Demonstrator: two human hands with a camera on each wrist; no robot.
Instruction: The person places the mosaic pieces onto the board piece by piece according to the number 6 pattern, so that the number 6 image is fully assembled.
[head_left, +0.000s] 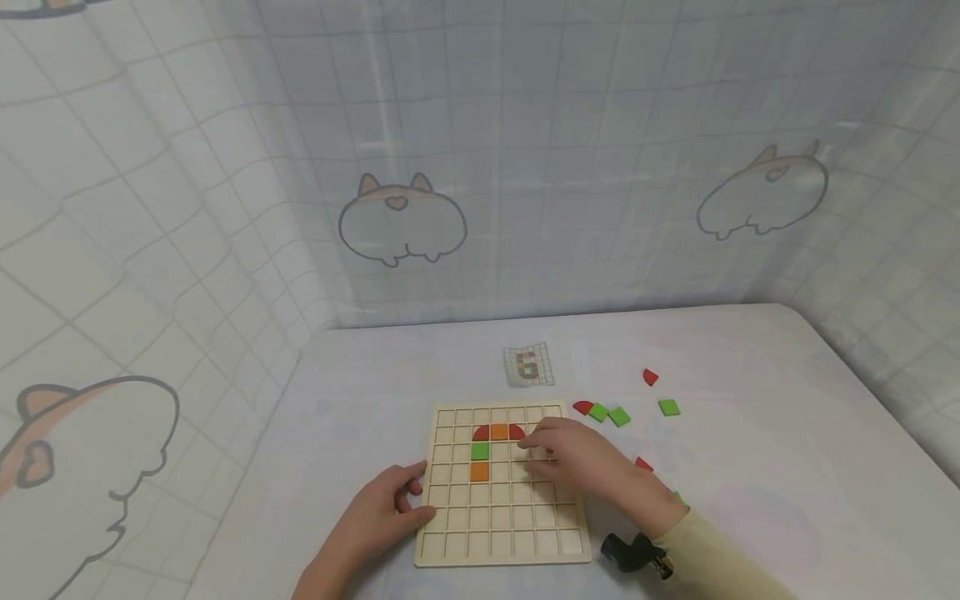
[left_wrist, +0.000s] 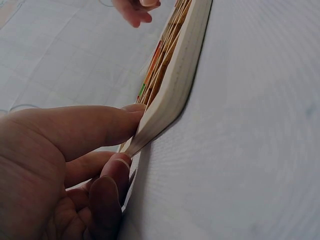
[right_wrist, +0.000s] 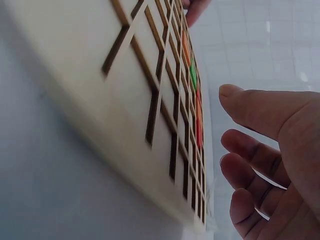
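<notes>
A wooden grid board (head_left: 491, 546) lies on the table with several coloured tiles in its cells. Two red quarter-circle tiles (head_left: 481, 434) flank an orange square tile (head_left: 499, 432) in one row. Below the left red one sit a green square tile (head_left: 480, 451) and another orange square (head_left: 479, 472). My left hand (head_left: 382, 512) holds the board's left edge between thumb and fingers. Over the board's right side hovers my right hand (head_left: 581, 458), fingertips close to the right red tile. In the right wrist view its thumb (right_wrist: 255, 107) and fingers are apart, with nothing between them.
A card with a coloured grid pattern (head_left: 528, 365) lies behind the board. To the right are loose green squares (head_left: 618, 416) and red quarter-circles (head_left: 650, 377), some partly behind the right arm. A black device (head_left: 637, 554) is at the right wrist. Patterned curtains surround the table.
</notes>
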